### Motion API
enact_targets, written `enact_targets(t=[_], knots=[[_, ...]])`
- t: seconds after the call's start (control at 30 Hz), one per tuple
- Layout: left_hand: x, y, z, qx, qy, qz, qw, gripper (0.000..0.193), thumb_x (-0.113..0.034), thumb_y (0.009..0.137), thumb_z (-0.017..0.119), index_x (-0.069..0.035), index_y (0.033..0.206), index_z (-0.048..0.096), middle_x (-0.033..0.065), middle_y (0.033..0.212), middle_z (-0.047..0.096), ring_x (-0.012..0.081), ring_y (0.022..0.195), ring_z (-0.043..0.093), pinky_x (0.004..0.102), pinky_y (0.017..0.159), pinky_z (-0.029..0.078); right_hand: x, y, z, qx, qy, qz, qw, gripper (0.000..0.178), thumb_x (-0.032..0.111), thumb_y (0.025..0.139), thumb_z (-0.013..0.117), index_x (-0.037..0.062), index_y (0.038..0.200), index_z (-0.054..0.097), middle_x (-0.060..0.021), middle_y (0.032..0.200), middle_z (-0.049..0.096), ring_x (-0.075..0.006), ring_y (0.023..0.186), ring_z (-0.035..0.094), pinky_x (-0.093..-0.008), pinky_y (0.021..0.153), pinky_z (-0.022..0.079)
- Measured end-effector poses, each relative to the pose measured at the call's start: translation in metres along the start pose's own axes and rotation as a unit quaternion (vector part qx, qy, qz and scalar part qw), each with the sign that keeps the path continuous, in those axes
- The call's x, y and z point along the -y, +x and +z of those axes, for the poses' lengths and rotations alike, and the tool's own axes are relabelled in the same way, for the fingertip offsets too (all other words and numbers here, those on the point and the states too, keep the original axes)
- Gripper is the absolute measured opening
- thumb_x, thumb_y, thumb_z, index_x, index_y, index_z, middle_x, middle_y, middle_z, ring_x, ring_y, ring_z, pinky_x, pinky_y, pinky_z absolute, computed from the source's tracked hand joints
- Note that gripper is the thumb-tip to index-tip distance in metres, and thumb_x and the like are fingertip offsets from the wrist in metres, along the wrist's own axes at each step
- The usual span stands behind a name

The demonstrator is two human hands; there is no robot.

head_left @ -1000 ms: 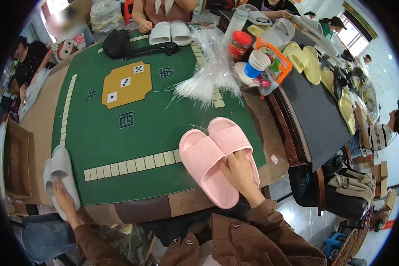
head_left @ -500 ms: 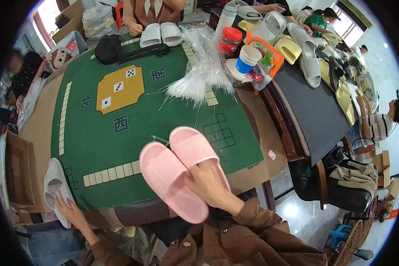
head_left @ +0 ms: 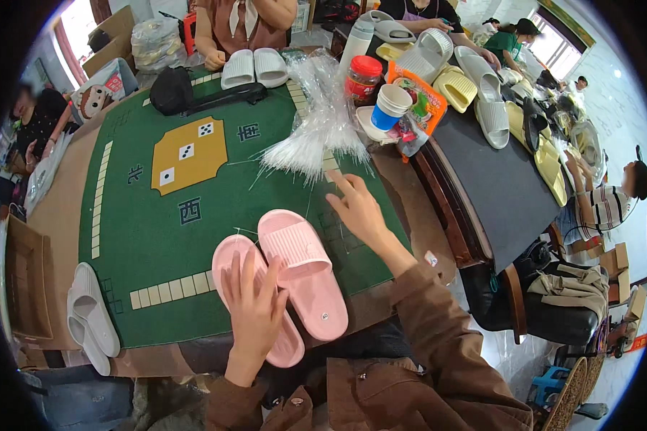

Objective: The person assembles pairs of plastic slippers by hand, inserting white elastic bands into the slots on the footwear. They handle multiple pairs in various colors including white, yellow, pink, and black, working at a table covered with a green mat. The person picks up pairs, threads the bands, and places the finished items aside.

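A pair of pink slides lies side by side on the green mat, toes pointing away from me. My left hand [head_left: 253, 305] rests over the left pink slide [head_left: 284, 352], fingers stretched and spread across its strap. Nothing touches the right pink slide [head_left: 313, 287]. My right hand [head_left: 359, 210] is beyond it, fingers apart and holding nothing that I can see. Just past those fingertips lies a bundle of thin clear plastic strands [head_left: 313, 154]. One loose strand shows by the toes of the pink slides.
Grey slides [head_left: 93, 312] lie at the mat's left edge; white slides [head_left: 255, 68] and a black bag [head_left: 171, 92] are at the back. A red-lidded jar [head_left: 363, 77] and paper cups [head_left: 390, 108] stand right. More slides cover the dark table [head_left: 482, 194]. Other people sit around.
My left hand has left the grey slides and come onto the left pink slide. The pink slides now lie on the mat; my right hand has let go and moved toward the clear strands.
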State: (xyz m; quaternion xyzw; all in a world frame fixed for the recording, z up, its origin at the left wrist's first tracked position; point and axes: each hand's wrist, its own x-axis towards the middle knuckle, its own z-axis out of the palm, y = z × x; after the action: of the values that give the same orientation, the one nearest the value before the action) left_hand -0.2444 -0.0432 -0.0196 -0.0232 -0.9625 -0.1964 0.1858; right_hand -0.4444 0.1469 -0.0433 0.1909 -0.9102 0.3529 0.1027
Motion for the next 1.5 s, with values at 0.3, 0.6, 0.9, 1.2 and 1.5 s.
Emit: enact_targets(t=[0.3,0.6,0.9,1.2,1.5], knots=[[0.014,-0.007,0.017,-0.018,0.038,0.007,0.999,0.057,-0.013,0.080,0.069,-0.015,0.135,0.055,0.0142,0.134,0.050,0.0394,0.132,0.040,0.0591,0.112,0.023,-0.049,0.033,0.017,-0.042,0.116,0.065,0.990,0.022,0.004,0.094,0.052,-0.0028,0.113,0.063,-0.0189,0.092,0.071,-0.0244,0.054,0.064,-0.0350,0.054,0.051],[0.011,-0.008,0.024,-0.045,0.036,0.018,0.998,0.058,-0.008,0.077,0.068,-0.013,0.134,0.056,0.0129,0.133,0.051,0.0382,0.133,0.039,0.0584,0.113,0.023,-0.070,0.054,0.006,-0.059,-0.132,-0.035,0.989,0.024,0.001,0.086,0.050,0.0030,0.108,0.062,-0.0222,0.099,0.064,-0.0441,0.085,0.064,-0.0533,0.075,0.052],[0.008,-0.005,0.026,-0.037,0.049,0.012,0.998,0.052,-0.013,0.082,0.066,-0.015,0.133,0.057,0.0118,0.133,0.051,0.0373,0.134,0.039,0.0589,0.113,0.023,-0.088,0.123,0.033,-0.056,-0.255,-0.044,0.964,0.015,0.003,0.088,0.053,0.0014,0.103,0.056,-0.0218,0.100,0.063,-0.0439,0.080,0.066,-0.0507,0.068,0.056],[0.011,-0.007,0.027,-0.040,0.047,0.001,0.998,0.050,-0.015,0.083,0.066,-0.017,0.132,0.059,0.0106,0.134,0.051,0.0366,0.133,0.040,0.0595,0.113,0.024,-0.049,0.063,-0.007,0.002,-0.163,-0.063,0.985,0.025,0.014,0.089,0.062,0.0062,0.112,0.054,-0.0208,0.096,0.061,-0.0443,0.082,0.064,-0.0525,0.070,0.053],[0.010,-0.005,0.024,-0.041,0.039,0.009,0.998,0.053,-0.012,0.080,0.067,-0.014,0.132,0.058,0.0120,0.133,0.051,0.0378,0.133,0.040,0.0590,0.113,0.024,-0.079,0.089,0.015,-0.051,-0.154,-0.092,0.982,0.006,0.010,0.089,0.056,0.0041,0.091,0.058,-0.0202,0.087,0.064,-0.0427,0.080,0.066,-0.0518,0.068,0.053]])
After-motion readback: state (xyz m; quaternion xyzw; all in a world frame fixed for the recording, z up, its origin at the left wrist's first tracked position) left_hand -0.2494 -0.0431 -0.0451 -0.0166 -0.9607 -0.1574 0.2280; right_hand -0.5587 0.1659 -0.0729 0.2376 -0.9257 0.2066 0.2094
